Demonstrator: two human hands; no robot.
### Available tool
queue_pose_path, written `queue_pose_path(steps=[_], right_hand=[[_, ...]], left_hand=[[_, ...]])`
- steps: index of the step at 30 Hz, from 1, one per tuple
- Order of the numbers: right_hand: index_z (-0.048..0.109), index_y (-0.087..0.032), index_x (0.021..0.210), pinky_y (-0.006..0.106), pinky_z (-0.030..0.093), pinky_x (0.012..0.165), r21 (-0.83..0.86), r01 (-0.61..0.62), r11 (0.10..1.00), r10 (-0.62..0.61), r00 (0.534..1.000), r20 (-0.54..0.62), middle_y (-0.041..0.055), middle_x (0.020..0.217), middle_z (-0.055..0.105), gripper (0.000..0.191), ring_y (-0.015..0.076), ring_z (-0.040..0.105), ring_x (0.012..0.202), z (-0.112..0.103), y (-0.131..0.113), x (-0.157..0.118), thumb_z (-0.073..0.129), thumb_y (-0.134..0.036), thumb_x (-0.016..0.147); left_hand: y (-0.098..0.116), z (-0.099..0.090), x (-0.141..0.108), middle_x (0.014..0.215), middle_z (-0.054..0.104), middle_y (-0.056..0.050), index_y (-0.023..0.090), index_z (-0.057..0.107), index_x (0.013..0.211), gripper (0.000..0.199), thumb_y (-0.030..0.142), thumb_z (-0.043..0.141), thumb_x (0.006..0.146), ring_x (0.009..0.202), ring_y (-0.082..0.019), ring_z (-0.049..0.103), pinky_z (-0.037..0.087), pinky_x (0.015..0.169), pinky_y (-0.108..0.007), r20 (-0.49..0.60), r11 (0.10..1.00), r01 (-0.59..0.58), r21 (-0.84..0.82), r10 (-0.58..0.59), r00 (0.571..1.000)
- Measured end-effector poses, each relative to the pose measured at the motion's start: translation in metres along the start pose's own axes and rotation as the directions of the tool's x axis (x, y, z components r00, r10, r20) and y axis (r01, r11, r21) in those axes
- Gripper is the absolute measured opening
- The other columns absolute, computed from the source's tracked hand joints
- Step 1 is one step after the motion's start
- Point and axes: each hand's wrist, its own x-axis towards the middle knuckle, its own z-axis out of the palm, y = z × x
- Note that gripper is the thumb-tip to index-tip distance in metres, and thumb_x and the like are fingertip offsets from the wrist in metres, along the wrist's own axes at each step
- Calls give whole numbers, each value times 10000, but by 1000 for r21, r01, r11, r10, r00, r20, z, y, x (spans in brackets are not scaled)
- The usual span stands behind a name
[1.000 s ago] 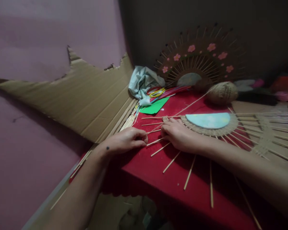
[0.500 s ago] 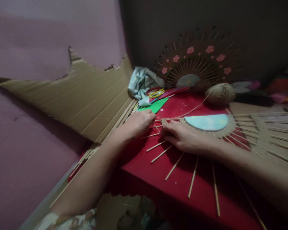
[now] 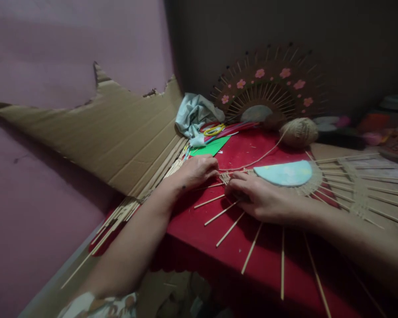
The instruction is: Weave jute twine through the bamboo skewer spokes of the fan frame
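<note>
Work piece: a fan-shaped stick frame [image 3: 252, 248], on the red cloth [image 3: 199, 232] at centre, its right part over a brown surface. Sticks radiated left, near and right from around a pale blue half-disc [image 3: 283, 173]. A woven twine band [image 3: 224, 178] crossed the sticks at left; a second woven band [image 3: 358, 190] crossed those at right.

Left hand [image 3: 200, 171]: narrow, fingers folded together, at the left edge of the left band. Could not tell whether twine or a stick was between the fingertips.

Right hand [image 3: 254, 194]: fingers curled down over the sticks, just right of the left band and left of the half-disc. Fingertips partly hidden; could not tell how tightly they closed or on what.

Twine: a ball [image 3: 299, 132] sat on the far side, right of centre. A loose strand [image 3: 267, 154] curved from it toward the hands.

Surroundings: a finished-looking fan [image 3: 273, 84] with pink flowers stood at the far side. Left of it lay a crumpled pale cloth [image 3: 195, 115], a yellow loop [image 3: 214, 130] and a green sheet [image 3: 212, 146]. Torn cardboard [image 3: 119, 132] leaned at left, with loose sticks [image 3: 114, 223] along its near edge.
</note>
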Motion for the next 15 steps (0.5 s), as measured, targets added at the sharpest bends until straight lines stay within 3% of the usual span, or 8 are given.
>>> queue_pose_path(steps=[7, 11, 15], right_hand=[[611, -159, 834, 256, 415, 655, 7, -98, 995, 98, 995, -23, 37, 801, 587, 185, 147, 535, 719, -13, 4, 17, 516, -28, 743], [609, -150, 780, 258, 413, 638, 3, -75, 997, 74, 987, -140, 44, 786, 570, 123, 141, 522, 692, 4, 11, 18, 521, -65, 786], [617, -155, 813, 295, 427, 752, -42, -16, 999, 6, 974, -226, 72, 889, 584, 121, 176, 538, 837, 23, 15, 12, 559, -56, 776]], left_hand=[[-5, 3, 0, 876, 600, -49, 150, 644, 895, 191, 291, 516, 879, 777, -149, 553, 400, 700, -258, 14, 1000, -26, -2, 26, 1000], [-6, 6, 0, 879, 597, -46, 152, 635, 894, 195, 305, 515, 885, 783, -151, 553, 402, 702, -253, -7, 999, -31, 42, 31, 999], [-11, 8, 0, 871, 574, -29, 168, 625, 886, 177, 316, 528, 882, 750, -135, 539, 401, 681, -241, -27, 998, -54, 45, 55, 998]])
